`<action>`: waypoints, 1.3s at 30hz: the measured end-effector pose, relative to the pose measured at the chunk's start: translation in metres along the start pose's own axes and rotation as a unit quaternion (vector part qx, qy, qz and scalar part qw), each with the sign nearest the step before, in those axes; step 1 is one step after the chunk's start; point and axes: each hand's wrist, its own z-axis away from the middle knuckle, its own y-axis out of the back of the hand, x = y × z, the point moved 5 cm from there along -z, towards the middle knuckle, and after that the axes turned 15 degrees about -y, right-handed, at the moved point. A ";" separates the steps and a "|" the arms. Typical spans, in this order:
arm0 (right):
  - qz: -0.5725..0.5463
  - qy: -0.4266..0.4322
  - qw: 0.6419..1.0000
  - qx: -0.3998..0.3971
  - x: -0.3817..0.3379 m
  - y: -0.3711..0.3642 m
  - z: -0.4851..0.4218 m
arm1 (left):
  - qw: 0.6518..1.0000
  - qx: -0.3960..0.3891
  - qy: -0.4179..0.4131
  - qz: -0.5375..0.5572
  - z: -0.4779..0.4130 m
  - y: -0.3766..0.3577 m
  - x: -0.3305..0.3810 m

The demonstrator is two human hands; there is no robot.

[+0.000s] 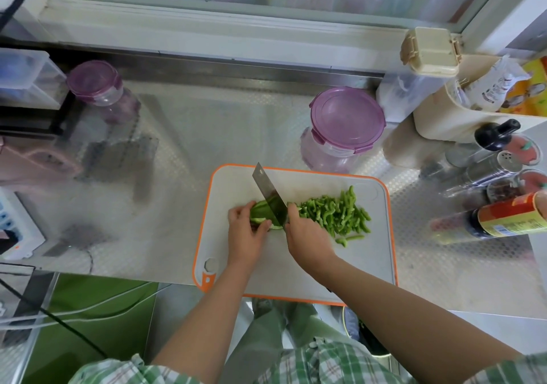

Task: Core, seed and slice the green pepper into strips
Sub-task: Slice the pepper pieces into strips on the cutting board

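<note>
Remaining piece of green pepper (pixel 260 208) is held down on the cutting board (pixel 299 182), on the steel worktop (pixel 207 135), under the curled fingers of the left grip (pixel 247 229). Right grip (pixel 306 235) is closed round the knife (pixel 268 194); the handle is hidden. Blade is set across the piece's right end, just beside the left fingertips. Long axis appears to run left to right, so uncut pepper lies left of the blade. Cut strips (pixel 334 215) are heaped right of it. Slicing is judged well advanced.
</note>
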 end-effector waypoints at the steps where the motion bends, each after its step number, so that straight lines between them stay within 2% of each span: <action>1: 0.013 0.000 1.000 0.001 -0.001 0.000 0.000 | 1.000 0.002 0.007 0.007 0.000 0.001 -0.001; 5: 0.043 -0.002 0.999 -0.005 -0.010 0.001 -0.003 | 1.000 -0.003 0.013 0.012 0.000 0.003 -0.003; 11: 0.025 0.000 0.999 -0.023 -0.022 0.003 -0.019 | 0.999 0.012 0.027 0.023 0.001 0.006 -0.001; 17: -0.078 -0.034 0.996 -0.012 -0.012 0.004 -0.021 | 0.999 0.007 0.033 -0.003 0.002 0.009 -0.003; 22: -0.118 0.003 0.993 0.006 0.001 0.011 -0.016 | 1.000 -0.004 0.024 -0.006 -0.001 0.004 -0.001; 26: -0.101 0.043 0.994 0.001 0.006 0.016 -0.006 | 1.000 -0.010 0.022 -0.018 -0.005 -0.004 0.004; 39: -0.023 0.002 1.000 -0.003 0.005 0.006 -0.002 | 0.999 -0.018 0.027 -0.028 -0.005 -0.006 0.002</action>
